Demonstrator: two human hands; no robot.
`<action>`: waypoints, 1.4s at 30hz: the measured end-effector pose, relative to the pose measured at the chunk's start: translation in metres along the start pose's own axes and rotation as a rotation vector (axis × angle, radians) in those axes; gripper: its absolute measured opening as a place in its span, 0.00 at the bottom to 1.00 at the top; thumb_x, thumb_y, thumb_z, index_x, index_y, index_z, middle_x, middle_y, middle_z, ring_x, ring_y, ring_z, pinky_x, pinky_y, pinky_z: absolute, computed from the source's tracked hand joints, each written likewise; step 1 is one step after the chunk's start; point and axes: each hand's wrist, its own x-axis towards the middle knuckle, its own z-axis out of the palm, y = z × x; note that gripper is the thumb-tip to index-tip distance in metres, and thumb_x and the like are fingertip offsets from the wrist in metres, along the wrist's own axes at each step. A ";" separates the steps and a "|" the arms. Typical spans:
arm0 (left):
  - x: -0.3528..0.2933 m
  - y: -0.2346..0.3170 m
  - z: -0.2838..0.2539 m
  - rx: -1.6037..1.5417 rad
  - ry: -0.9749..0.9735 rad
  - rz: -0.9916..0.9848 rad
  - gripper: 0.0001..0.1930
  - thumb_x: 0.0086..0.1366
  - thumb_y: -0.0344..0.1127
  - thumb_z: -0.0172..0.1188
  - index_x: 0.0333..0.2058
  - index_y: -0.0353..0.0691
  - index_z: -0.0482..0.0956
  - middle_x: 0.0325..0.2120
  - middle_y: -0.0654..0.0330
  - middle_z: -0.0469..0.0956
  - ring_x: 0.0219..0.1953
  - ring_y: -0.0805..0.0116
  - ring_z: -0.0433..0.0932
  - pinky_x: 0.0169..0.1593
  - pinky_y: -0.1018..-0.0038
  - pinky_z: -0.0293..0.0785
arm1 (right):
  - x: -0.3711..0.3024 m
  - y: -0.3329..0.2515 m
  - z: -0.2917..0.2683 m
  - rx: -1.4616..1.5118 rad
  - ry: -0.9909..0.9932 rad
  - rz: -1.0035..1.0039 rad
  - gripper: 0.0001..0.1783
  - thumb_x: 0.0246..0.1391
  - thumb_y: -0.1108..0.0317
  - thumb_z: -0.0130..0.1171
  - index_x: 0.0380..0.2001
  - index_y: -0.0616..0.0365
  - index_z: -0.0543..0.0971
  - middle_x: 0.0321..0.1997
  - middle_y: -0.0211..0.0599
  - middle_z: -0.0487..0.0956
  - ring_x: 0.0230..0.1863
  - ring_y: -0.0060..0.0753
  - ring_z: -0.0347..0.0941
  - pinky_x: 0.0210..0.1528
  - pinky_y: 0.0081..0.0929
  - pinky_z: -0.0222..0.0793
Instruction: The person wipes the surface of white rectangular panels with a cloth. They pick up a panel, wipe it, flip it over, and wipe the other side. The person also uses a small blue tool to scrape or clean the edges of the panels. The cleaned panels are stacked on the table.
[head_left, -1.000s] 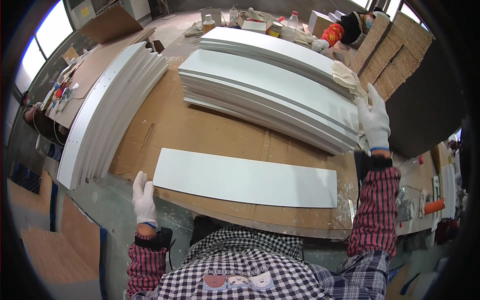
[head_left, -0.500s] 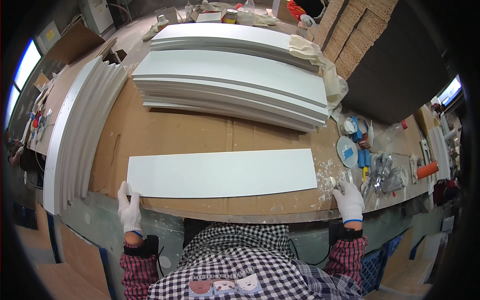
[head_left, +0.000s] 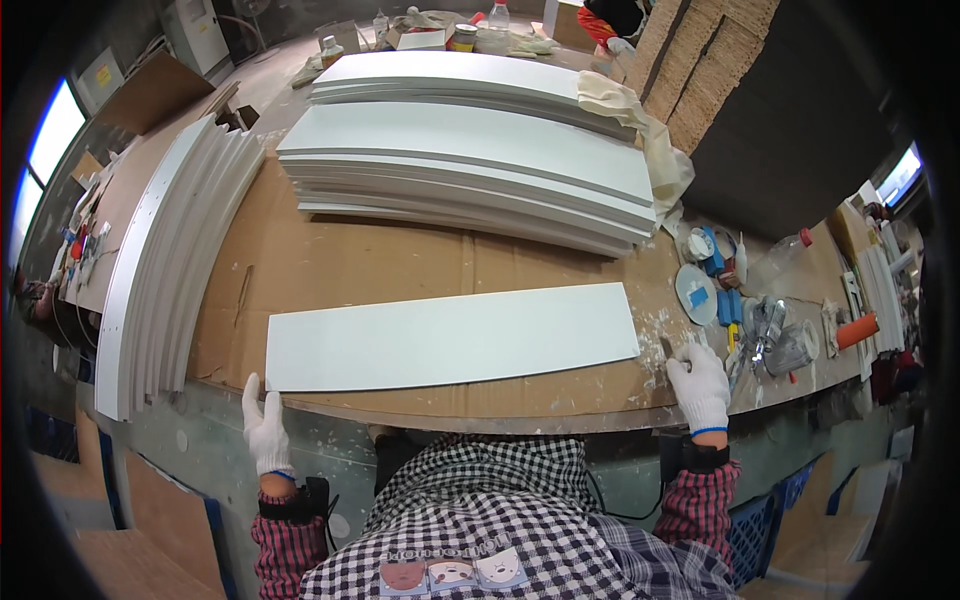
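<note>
A long white board lies flat on the cardboard in front of me, its right end angled slightly away. My gloved left hand is at the board's near left corner, thumb and fingers apart, touching or almost touching its edge. Just off the right end is my gloved right hand, its fingers closed on a small flat scraper; most of the scraper is hidden by the glove. White smears mark the cardboard between this hand and the board.
Stacked white boards stand farther back, with a cream cloth over their right end. More boards stand on edge at left. Right of the board are a round white lid, blue blocks, a clear bottle and an orange roller.
The board's right end has swung slightly away from me, so it lies more slanted. My left hand now sits a little lower at the corner. The right hand keeps the scraper, and the view shifted slightly.
</note>
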 end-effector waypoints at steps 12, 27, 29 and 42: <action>-0.008 -0.019 -0.013 -0.012 -0.104 0.010 0.23 0.66 0.28 0.52 0.60 0.33 0.65 0.61 0.53 0.65 0.65 0.62 0.58 0.66 0.71 0.52 | 0.039 -0.062 0.026 -0.032 0.027 -0.073 0.11 0.55 0.61 0.53 0.37 0.55 0.76 0.36 0.49 0.79 0.39 0.52 0.77 0.41 0.44 0.72; -0.020 -0.008 -0.009 0.214 -0.068 0.075 0.24 0.64 0.29 0.54 0.59 0.37 0.68 0.63 0.46 0.61 0.69 0.58 0.51 0.68 0.69 0.47 | -0.001 -0.305 0.082 0.132 -0.160 -0.590 0.09 0.50 0.73 0.50 0.33 0.64 0.77 0.33 0.50 0.78 0.35 0.47 0.79 0.34 0.41 0.76; -0.022 -0.010 -0.011 0.217 -0.066 0.073 0.24 0.64 0.29 0.54 0.59 0.35 0.67 0.62 0.47 0.63 0.68 0.59 0.54 0.68 0.69 0.49 | -0.025 -0.345 0.090 0.200 -0.128 -0.837 0.07 0.51 0.72 0.51 0.31 0.61 0.76 0.28 0.49 0.77 0.28 0.46 0.78 0.28 0.40 0.75; -0.038 -0.083 -0.040 -0.285 0.123 -0.217 0.24 0.66 0.31 0.51 0.60 0.31 0.63 0.58 0.47 0.68 0.61 0.60 0.67 0.63 0.70 0.61 | -0.065 -0.421 0.084 0.378 -0.220 -1.273 0.04 0.51 0.71 0.52 0.27 0.58 0.75 0.27 0.45 0.77 0.27 0.48 0.77 0.28 0.43 0.73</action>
